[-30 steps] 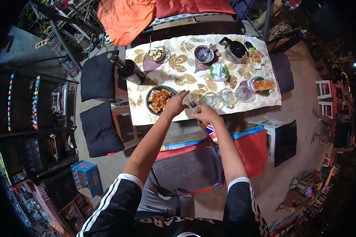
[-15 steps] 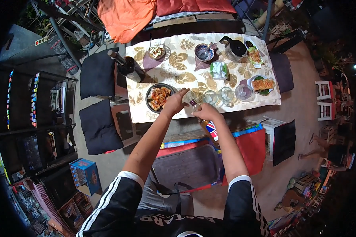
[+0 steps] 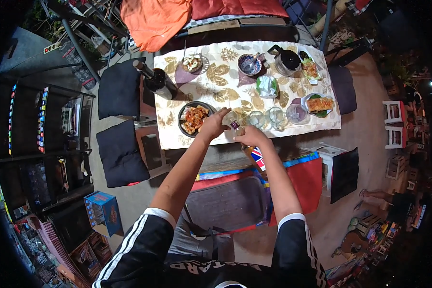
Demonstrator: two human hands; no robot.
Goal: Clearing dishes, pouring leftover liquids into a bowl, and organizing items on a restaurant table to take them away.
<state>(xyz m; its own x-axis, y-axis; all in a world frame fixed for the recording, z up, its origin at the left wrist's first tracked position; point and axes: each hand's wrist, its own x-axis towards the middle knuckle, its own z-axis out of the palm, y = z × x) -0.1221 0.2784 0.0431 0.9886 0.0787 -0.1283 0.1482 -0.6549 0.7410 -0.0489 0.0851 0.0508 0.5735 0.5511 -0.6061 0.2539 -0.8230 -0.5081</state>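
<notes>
My right hand is closed round the neck of a glass bottle with amber liquid and a red, white and blue label. The bottle leans, its mouth pointing away from me toward a clear drinking glass. My left hand curves its fingers and thumb about the left side of that glass, near the table's front edge. Two more clear glasses stand in a row to the right, by a rounder clear glass. Left of my left hand sits a black bowl of saucy food.
The leaf-patterned tablecloth also bears a dark wine bottle, a blue patterned bowl, a black-lidded pitcher, a green-white packet and a plate of food. A bench stands between me and the table.
Both hands, the bottle and the glass hold almost the same places. The view has shifted very slightly. At the far right, a person in the background has moved nearer the lower edge.
</notes>
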